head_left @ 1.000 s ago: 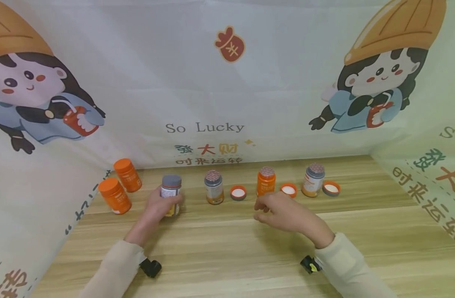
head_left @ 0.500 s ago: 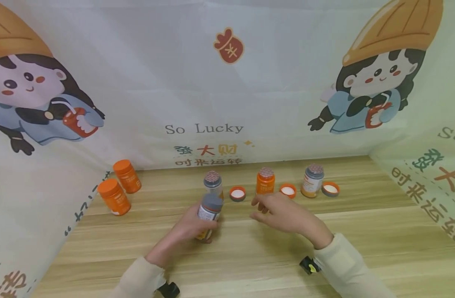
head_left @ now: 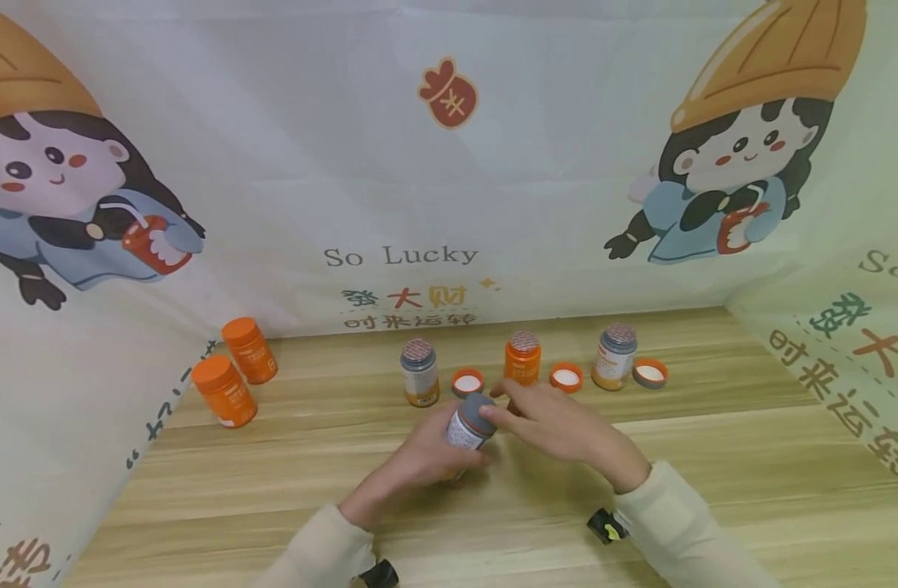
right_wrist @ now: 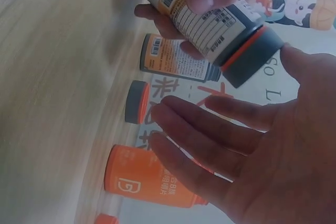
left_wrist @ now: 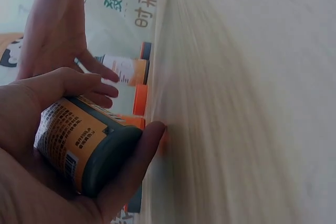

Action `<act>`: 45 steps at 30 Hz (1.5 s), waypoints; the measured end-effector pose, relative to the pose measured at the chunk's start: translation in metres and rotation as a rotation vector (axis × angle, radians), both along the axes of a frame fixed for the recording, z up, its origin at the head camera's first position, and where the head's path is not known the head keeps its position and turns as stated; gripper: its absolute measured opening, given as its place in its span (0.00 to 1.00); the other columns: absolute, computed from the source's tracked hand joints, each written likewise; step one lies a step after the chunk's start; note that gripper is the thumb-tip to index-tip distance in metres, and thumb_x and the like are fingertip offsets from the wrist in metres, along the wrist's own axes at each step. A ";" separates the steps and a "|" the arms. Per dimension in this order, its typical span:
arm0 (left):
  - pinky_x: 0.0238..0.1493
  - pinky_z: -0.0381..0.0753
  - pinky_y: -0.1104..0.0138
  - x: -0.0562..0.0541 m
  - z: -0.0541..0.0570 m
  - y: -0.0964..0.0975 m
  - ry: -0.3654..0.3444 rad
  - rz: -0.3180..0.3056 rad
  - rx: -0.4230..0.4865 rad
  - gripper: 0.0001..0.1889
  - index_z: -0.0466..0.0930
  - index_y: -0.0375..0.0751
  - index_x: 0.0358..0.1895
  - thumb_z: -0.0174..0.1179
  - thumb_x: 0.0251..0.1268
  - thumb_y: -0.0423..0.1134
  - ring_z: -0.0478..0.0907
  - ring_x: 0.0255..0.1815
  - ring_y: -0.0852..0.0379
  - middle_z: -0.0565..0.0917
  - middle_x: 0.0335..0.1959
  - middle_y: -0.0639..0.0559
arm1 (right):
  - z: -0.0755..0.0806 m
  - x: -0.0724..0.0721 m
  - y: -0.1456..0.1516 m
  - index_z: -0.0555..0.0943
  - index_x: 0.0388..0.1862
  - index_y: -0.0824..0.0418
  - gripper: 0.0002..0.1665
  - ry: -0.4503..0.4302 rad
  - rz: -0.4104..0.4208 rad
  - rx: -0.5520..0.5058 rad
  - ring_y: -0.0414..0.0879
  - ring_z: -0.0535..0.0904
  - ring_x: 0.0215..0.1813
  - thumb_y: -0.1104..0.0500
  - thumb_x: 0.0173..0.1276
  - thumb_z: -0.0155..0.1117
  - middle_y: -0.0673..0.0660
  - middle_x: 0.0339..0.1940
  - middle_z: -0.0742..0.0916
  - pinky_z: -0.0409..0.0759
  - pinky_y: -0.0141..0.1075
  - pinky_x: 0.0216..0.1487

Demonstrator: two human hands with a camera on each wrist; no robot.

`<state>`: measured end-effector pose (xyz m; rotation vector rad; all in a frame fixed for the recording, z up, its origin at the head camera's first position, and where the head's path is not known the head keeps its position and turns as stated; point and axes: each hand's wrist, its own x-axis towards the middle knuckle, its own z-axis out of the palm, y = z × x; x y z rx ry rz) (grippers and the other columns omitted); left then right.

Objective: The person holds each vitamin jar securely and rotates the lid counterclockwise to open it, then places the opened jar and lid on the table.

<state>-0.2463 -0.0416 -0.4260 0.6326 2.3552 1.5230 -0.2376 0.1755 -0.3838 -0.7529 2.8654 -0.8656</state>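
My left hand (head_left: 424,451) grips a pill bottle (head_left: 465,434) with a white-and-orange label, its grey cap (right_wrist: 252,57) on. It tilts above the table, the cap end towards my right hand (head_left: 562,423). That hand's fingers are spread and loosely extended in the right wrist view, and its thumb lies at the cap's edge; whether it touches cannot be told. Behind the hands stand an uncapped grey bottle (head_left: 420,376), an uncapped orange bottle (head_left: 522,361) and another uncapped grey bottle (head_left: 614,359), their tops sealed with patterned film.
Upturned caps lie beside the uncapped bottles: one (head_left: 467,382) at centre, one orange (head_left: 566,377), one grey (head_left: 651,373) at right. Two capped orange bottles (head_left: 224,392) stand at the left by the side wall. A printed cloth (head_left: 552,204) encloses the wooden table (head_left: 287,465).
My left hand has carried the capped bottle from the left of the row rightwards and nearer, tilting it, up to my right hand. The right hand has barely moved.
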 end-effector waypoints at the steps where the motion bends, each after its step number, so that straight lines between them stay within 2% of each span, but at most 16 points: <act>1: 0.28 0.84 0.66 0.001 0.000 0.001 0.006 -0.014 -0.006 0.30 0.76 0.39 0.60 0.73 0.51 0.33 0.80 0.38 0.55 0.84 0.45 0.43 | -0.001 0.000 -0.001 0.80 0.56 0.56 0.26 0.003 0.001 0.007 0.41 0.83 0.39 0.37 0.80 0.51 0.50 0.38 0.89 0.82 0.38 0.41; 5: 0.24 0.82 0.66 0.003 0.002 0.003 0.014 -0.032 -0.027 0.32 0.75 0.41 0.63 0.73 0.51 0.33 0.80 0.34 0.56 0.84 0.43 0.43 | 0.000 0.001 -0.006 0.80 0.41 0.52 0.24 0.028 -0.018 0.052 0.40 0.77 0.29 0.35 0.80 0.51 0.47 0.26 0.82 0.75 0.34 0.31; 8: 0.22 0.83 0.65 0.004 0.002 0.004 0.021 -0.031 -0.033 0.32 0.75 0.40 0.63 0.73 0.51 0.33 0.79 0.33 0.55 0.83 0.43 0.42 | 0.000 0.002 -0.009 0.77 0.34 0.52 0.26 0.041 -0.045 0.076 0.41 0.71 0.24 0.33 0.78 0.51 0.46 0.19 0.73 0.68 0.33 0.25; 13: 0.18 0.86 0.60 0.005 0.004 0.005 -0.009 -0.039 -0.046 0.31 0.75 0.41 0.62 0.75 0.53 0.35 0.80 0.33 0.54 0.82 0.42 0.43 | -0.003 0.003 -0.013 0.74 0.29 0.50 0.29 0.061 -0.113 0.116 0.41 0.68 0.22 0.29 0.76 0.50 0.46 0.18 0.68 0.60 0.33 0.23; 19: 0.18 0.86 0.60 0.006 0.003 0.006 -0.054 -0.054 -0.069 0.26 0.76 0.45 0.56 0.76 0.53 0.38 0.80 0.31 0.54 0.81 0.41 0.46 | -0.005 0.006 -0.018 0.70 0.17 0.49 0.37 0.063 -0.230 0.172 0.43 0.68 0.20 0.22 0.70 0.49 0.46 0.15 0.67 0.57 0.35 0.20; 27: 0.19 0.87 0.59 0.002 0.003 0.008 -0.084 -0.073 -0.075 0.32 0.72 0.46 0.63 0.76 0.54 0.38 0.80 0.31 0.53 0.81 0.43 0.45 | -0.007 0.006 -0.021 0.64 0.12 0.49 0.42 0.026 -0.354 0.204 0.45 0.71 0.19 0.17 0.67 0.44 0.47 0.14 0.68 0.59 0.36 0.17; 31: 0.20 0.87 0.59 0.002 0.001 0.007 -0.091 -0.080 -0.062 0.31 0.72 0.44 0.63 0.74 0.56 0.36 0.80 0.33 0.53 0.80 0.44 0.45 | -0.007 0.006 -0.022 0.63 0.11 0.49 0.43 0.022 -0.351 0.200 0.44 0.70 0.18 0.16 0.66 0.45 0.46 0.13 0.67 0.58 0.35 0.17; 40: 0.23 0.89 0.58 -0.001 -0.004 0.006 -0.116 -0.133 0.010 0.28 0.72 0.42 0.61 0.71 0.57 0.30 0.79 0.41 0.53 0.79 0.45 0.42 | -0.008 0.005 -0.019 0.65 0.12 0.48 0.38 0.022 -0.251 0.122 0.41 0.65 0.18 0.24 0.70 0.52 0.45 0.13 0.65 0.55 0.33 0.19; 45: 0.24 0.90 0.56 -0.003 -0.007 0.003 -0.213 -0.197 0.094 0.33 0.69 0.42 0.68 0.67 0.57 0.27 0.79 0.40 0.51 0.78 0.48 0.39 | -0.011 0.002 -0.017 0.72 0.19 0.48 0.32 0.055 -0.181 0.106 0.40 0.66 0.20 0.26 0.70 0.55 0.45 0.16 0.68 0.58 0.33 0.20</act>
